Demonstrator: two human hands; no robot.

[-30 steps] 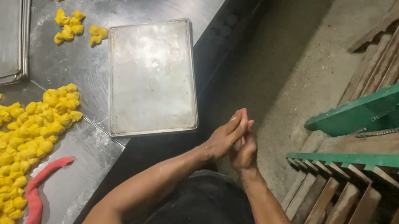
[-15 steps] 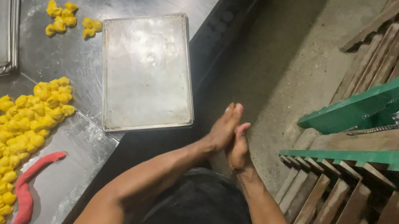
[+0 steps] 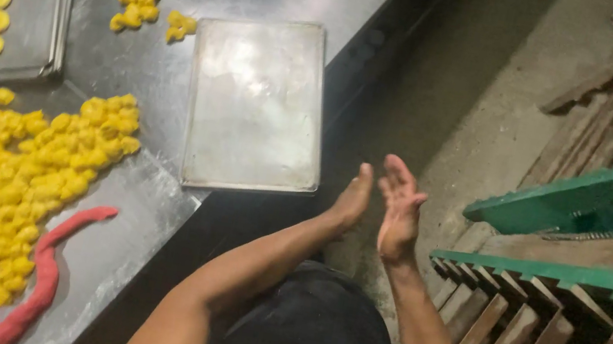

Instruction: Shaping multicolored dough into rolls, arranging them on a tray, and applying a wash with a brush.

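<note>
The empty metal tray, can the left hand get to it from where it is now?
Probably yes: the left hand is open, holds nothing, and hovers just off the empty tray's near corner, with nothing between them.

No packages, no labels, no signs, no screens anywhere in view

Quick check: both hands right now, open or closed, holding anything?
Left hand: open, empty, palm facing the other hand, apart from it, off the table edge.
Right hand: open, empty, fingers spread, touching nothing.
</note>
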